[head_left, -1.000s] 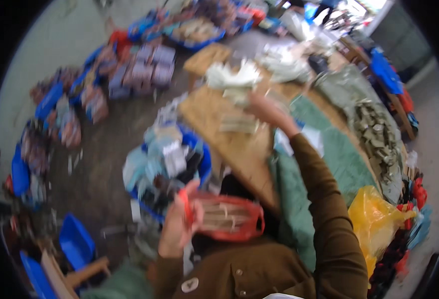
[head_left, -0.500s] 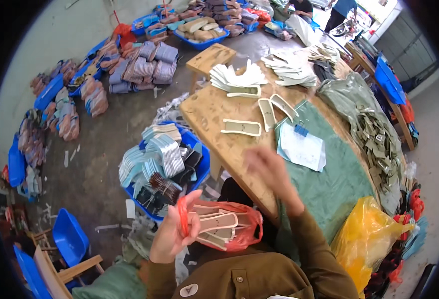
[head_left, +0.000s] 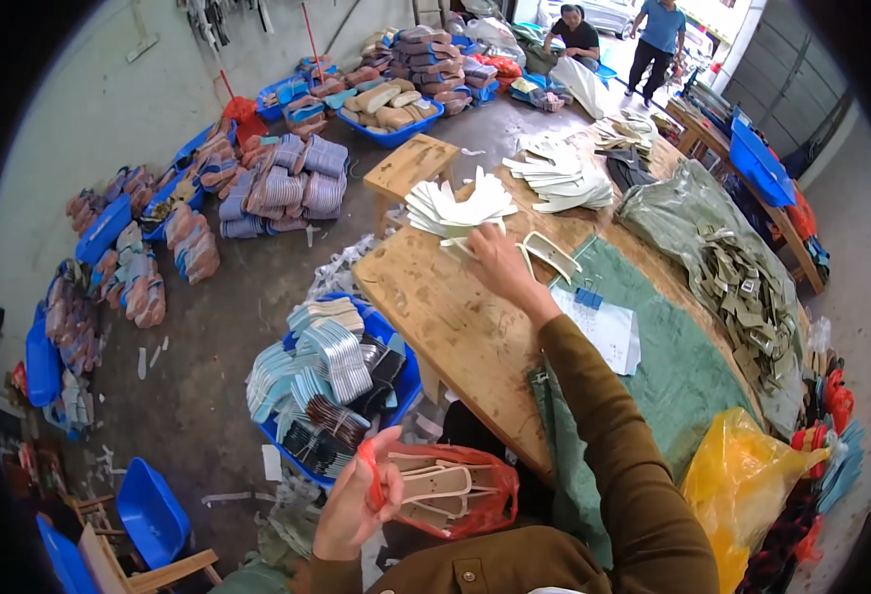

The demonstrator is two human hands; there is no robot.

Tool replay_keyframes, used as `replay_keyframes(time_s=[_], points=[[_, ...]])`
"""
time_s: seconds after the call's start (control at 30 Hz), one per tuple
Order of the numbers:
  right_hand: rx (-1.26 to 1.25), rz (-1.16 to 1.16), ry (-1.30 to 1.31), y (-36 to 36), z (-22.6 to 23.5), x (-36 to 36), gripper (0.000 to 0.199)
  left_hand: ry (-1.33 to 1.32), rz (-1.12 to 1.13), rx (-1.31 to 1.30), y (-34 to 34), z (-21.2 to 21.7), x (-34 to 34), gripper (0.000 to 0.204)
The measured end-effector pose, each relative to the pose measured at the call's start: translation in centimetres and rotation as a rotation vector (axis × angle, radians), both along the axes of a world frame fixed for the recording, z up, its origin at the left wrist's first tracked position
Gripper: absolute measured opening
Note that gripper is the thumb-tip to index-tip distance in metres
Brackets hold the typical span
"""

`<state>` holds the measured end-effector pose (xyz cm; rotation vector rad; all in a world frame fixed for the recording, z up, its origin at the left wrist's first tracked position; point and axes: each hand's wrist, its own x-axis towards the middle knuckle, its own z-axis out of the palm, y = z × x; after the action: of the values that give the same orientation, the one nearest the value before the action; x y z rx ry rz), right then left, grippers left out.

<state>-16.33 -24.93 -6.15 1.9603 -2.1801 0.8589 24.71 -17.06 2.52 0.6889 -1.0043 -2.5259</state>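
The left hand (head_left: 356,510) is held low and close to the body, its grip closed on the rim of a red mesh bag (head_left: 455,492) whose mouth it keeps spread; several pale flat cut-out pieces (head_left: 435,483) lie inside the bag. The right hand (head_left: 492,265) is stretched far forward over the wooden counter (head_left: 445,327), resting on a fan-shaped stack of white cut-out pieces (head_left: 455,206) at the counter's far edge; whether its grip is closed on a piece or only touching the stack cannot be told, as the fingers are hidden from this angle. Just beside that hand lie two loose white frame-shaped pieces (head_left: 546,253). Nearer the body, a clipped sheaf of paper (head_left: 609,332) lies on a green cloth (head_left: 673,366) that covers the right part of the counter. A blue crate (head_left: 396,396) full of bundled pale and dark pieces stands on the floor to the left of the counter, and a yellow plastic bag (head_left: 742,475) sits at the right.
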Motion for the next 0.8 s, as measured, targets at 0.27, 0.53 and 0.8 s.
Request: replay_keyframes(time_s=[0.27, 0.53, 0.8], points=[[0.169, -0.237, 0.004, -2.1, -0.3, -2.2, 0.073, 0.018, -0.014, -0.005, 0.0, -0.2, -0.7, 0.075], [0.125, -0.341, 0.017, -1.5, 0.3, -0.3, 0.079, -0.028, -0.033, -0.040, 0.1, 0.1, -1.0, 0.073], [0.228, -0.363, -0.230, -1.6, 0.1, -0.7, 0.071, -0.063, -0.043, -0.080, 0.3, 0.6, -1.3, 0.075]])
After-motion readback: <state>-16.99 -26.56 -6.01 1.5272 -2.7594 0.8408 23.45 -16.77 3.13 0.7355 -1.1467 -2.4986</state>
